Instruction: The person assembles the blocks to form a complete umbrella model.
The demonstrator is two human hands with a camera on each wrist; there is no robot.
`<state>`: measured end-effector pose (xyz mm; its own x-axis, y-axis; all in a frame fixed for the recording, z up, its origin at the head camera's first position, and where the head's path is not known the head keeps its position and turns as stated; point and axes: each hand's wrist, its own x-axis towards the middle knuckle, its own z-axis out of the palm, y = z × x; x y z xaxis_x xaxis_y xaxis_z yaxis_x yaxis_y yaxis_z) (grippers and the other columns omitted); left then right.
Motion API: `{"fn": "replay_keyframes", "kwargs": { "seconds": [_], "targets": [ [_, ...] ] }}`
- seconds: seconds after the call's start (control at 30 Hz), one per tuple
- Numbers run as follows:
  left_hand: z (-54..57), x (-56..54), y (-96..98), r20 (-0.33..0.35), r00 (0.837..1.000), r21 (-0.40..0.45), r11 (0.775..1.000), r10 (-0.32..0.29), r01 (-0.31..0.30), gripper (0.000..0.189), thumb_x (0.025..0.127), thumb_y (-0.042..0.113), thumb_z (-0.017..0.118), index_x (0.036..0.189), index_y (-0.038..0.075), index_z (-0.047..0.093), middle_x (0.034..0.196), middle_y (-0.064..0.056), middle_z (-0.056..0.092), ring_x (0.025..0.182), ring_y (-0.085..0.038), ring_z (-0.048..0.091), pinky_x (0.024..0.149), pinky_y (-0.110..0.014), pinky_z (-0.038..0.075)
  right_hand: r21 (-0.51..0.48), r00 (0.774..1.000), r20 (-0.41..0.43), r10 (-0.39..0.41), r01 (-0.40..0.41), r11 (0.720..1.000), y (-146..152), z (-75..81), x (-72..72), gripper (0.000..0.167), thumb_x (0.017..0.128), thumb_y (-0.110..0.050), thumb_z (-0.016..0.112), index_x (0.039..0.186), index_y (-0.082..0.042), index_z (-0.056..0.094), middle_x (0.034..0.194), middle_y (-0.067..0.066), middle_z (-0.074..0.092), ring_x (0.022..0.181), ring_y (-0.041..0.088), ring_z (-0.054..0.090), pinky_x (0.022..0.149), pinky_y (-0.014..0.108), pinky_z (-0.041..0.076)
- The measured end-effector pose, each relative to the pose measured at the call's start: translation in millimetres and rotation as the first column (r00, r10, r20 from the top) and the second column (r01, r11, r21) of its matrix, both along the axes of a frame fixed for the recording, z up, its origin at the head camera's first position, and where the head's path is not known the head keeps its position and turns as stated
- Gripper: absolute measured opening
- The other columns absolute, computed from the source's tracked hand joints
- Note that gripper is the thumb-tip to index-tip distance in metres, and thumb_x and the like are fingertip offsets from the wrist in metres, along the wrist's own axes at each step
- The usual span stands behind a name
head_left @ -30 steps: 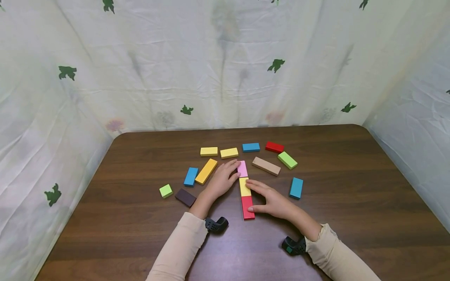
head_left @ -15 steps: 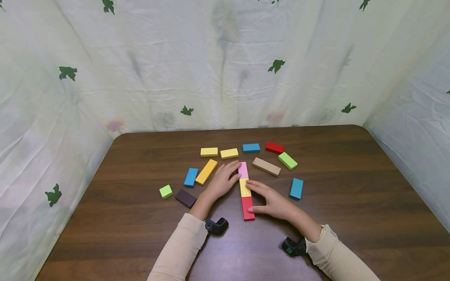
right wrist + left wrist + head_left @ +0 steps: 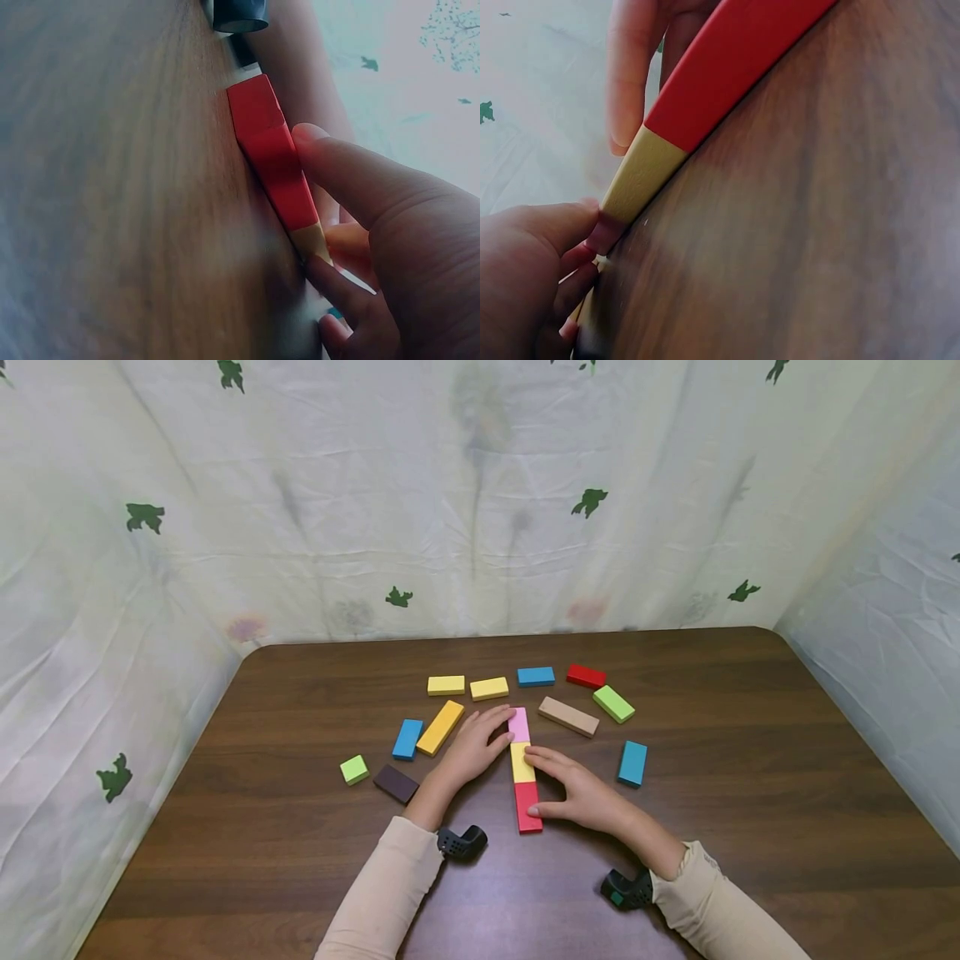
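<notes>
Pink block (image 3: 521, 725), yellow block (image 3: 519, 768), red block (image 3: 526, 796) abut, 12 to 6 o'clock. Left hand (image 3: 474, 746) touching from 10, right hand (image 3: 587, 789) from 4; digits apart. All three edged slightly toward 6, apparently as one.

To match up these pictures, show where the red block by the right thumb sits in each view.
Head: red block, just right of centre, lower half.
Left wrist: red block, top middle, cut off by the upper edge.
Right wrist: red block, just above centre.
Shared landmark: the yellow block touching its end.
</notes>
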<state>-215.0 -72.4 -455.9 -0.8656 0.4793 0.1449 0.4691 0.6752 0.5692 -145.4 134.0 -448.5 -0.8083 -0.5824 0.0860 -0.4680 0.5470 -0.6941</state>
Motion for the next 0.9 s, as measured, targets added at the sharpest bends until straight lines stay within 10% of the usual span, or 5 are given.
{"fn": "replay_keyframes", "kwargs": {
  "seconds": [0.9],
  "targets": [
    [-2.1, 1.9, -3.4, -0.015, 1.0, 0.013, 1.0, -0.024, 0.024, 0.043, 0.091, 0.025, 0.052, 0.132, 0.011, 0.046, 0.135, -0.006, 0.042, 0.127, -0.018, 0.033, 0.106, -0.04, 0.013, -0.028, 1.0, 0.004, -0.001, 0.001, 1.0, -1.8, -4.6, -9.4, 0.077, 0.077, -0.048, 0.066, 0.138, -0.011, 0.036, 0.145, 0.0, 0.025, 0.13, 0.019, 0.024, 0.1, 0.045, 0.027]
  ]
}}
